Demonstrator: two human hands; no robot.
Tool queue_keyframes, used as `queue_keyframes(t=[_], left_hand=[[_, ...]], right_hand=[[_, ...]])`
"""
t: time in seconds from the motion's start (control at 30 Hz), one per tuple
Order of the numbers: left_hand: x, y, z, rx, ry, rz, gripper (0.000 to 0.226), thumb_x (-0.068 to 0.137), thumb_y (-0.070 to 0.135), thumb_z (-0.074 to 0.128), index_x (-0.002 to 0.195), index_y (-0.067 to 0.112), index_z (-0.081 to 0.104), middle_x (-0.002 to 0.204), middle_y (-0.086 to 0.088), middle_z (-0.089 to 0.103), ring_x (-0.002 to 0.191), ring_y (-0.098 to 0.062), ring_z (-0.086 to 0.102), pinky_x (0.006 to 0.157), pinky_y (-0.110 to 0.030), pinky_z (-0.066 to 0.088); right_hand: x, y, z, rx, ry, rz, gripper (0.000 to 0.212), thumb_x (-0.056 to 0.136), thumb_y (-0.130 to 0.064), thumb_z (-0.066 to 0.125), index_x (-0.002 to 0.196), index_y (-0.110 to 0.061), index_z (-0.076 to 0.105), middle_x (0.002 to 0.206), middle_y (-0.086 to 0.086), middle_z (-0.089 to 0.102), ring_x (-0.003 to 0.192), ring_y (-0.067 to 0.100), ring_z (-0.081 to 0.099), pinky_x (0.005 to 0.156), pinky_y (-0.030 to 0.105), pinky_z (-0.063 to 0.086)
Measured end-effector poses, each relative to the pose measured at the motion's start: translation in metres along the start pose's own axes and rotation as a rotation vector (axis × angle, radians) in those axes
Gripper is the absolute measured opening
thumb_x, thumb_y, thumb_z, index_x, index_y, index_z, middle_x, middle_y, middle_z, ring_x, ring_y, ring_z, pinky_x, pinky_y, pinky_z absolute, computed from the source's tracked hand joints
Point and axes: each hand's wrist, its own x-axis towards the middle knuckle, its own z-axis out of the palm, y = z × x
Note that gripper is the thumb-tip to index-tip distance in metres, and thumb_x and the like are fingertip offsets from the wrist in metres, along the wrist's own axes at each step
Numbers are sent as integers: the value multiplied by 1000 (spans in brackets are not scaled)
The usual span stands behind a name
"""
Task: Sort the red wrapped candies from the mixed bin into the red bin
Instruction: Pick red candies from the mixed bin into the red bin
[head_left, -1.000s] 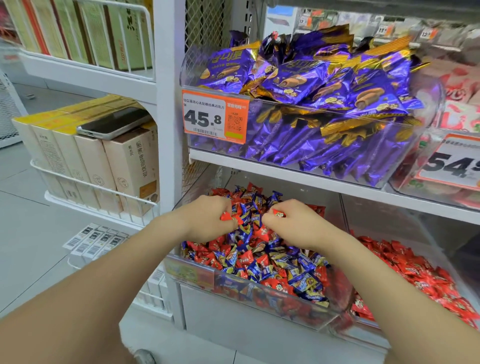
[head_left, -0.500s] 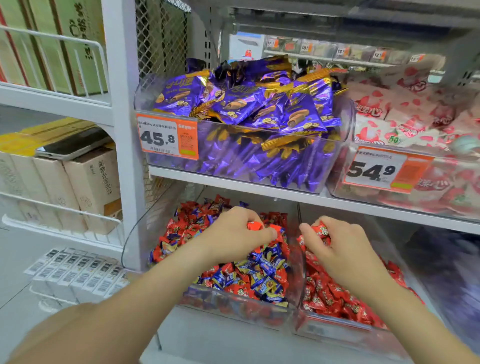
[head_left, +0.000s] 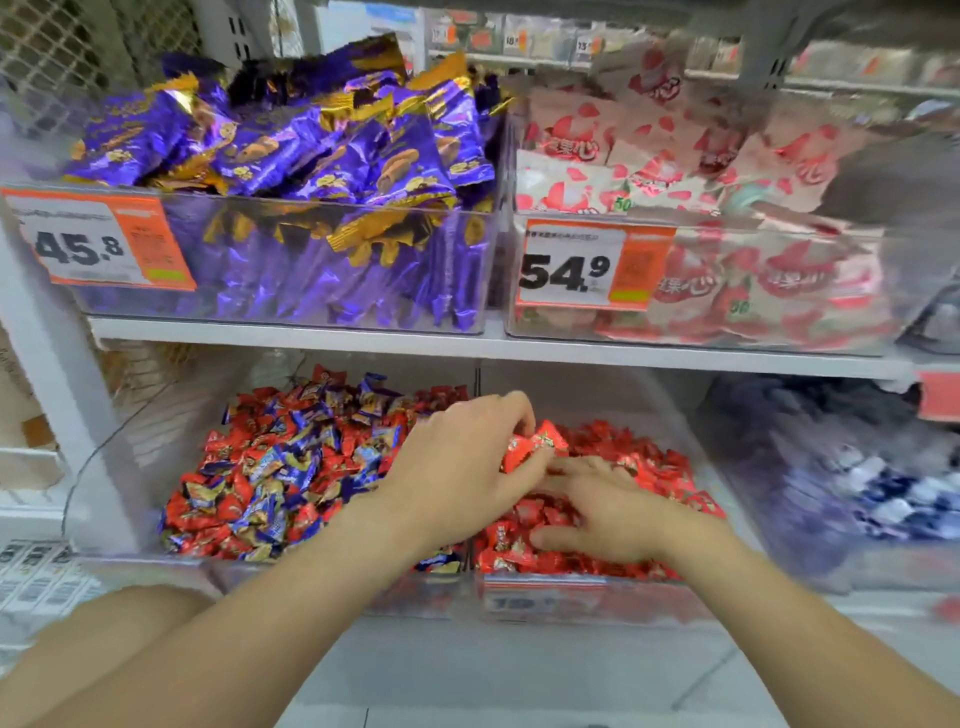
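Note:
On the lower shelf a clear mixed bin (head_left: 332, 587) holds red and blue wrapped candies (head_left: 280, 478). To its right stands the red bin (head_left: 587, 597), filled with red wrapped candies (head_left: 644, 467). My left hand (head_left: 467, 467) reaches across the divider and pinches red wrapped candies (head_left: 535, 447) over the red bin. My right hand (head_left: 608, 514) lies flat on the red pile with its fingers spread; I see nothing held in it. The view is motion-blurred.
The upper shelf (head_left: 467, 345) hangs close above both bins. It carries a bin of purple snack packs (head_left: 291, 156) with a 45.8 price tag (head_left: 98, 244) and a bin of pink packs (head_left: 701, 171) tagged 54.9. A bin of blue-white candies (head_left: 857, 483) stands at right.
Both hands moved right from the mixed bin to the red bin. The right hand let go of its red candy and opened on the pile. The camera swung right.

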Motion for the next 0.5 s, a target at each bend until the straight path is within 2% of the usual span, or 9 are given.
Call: queue_keyframes(t=[0.07,0.1,0.13,0.17,0.23,0.3,0.37,0.43,0.5], left_hand=[[4,5,6,66,-46,73,25,99,59,49,105,35,49,93,10,56,90,-18,62,74,-40,52],[7,7,10,114,-69,119,26,100,59,46,109,34,48,96,9,56,91,-19,63,74,-41,53],[11,8,13,165,-87,166,29,101,60,45,111,33,48,99,8,56,93,-21,64,73,-42,54],[17,10,18,211,-106,201,30,102,60,44,113,32,48,101,7,57,94,-22,65,71,-41,54],[31,14,27,264,-150,215,32,101,59,46,115,30,49,104,7,57,96,-24,65,69,-38,51],[45,14,38,243,-252,179,38,97,60,57,121,31,50,109,6,56,99,-25,65,73,-38,50],[53,13,44,153,-398,163,57,88,65,68,132,34,49,117,5,55,104,-24,64,83,-40,53],[53,11,44,114,-443,186,68,84,69,70,139,36,48,125,6,55,111,-21,62,96,-43,51],[47,9,36,126,-375,191,55,89,68,63,134,36,53,121,8,58,113,-21,60,101,-45,47]], right_hand=[[-1,3,-9,-24,56,39,57,91,-65,62,143,-43,52,143,6,52,130,34,47,109,47,41],[-1,9,-14,-6,113,35,42,94,-53,70,130,-35,61,129,8,58,120,32,54,101,38,43],[-4,12,-22,35,153,38,26,93,-44,75,114,-32,64,117,6,62,111,29,59,93,33,43],[-8,18,-27,84,199,29,22,90,-40,79,104,-35,63,108,0,66,102,23,62,88,31,44],[-19,29,-33,190,287,62,38,84,-47,81,118,-37,69,111,-16,71,97,7,65,94,31,51],[-29,37,-35,275,371,128,49,85,-48,77,132,-37,68,118,-17,75,99,4,70,99,33,55],[-39,40,-37,338,401,210,36,93,-32,74,128,-34,72,105,-11,78,90,2,71,96,28,55],[-46,37,-39,377,426,265,25,96,-25,71,119,-34,75,90,-10,78,80,1,69,86,24,56],[-48,24,-43,394,455,286,16,96,-25,68,106,-35,77,82,-10,76,76,1,69,80,26,59]])
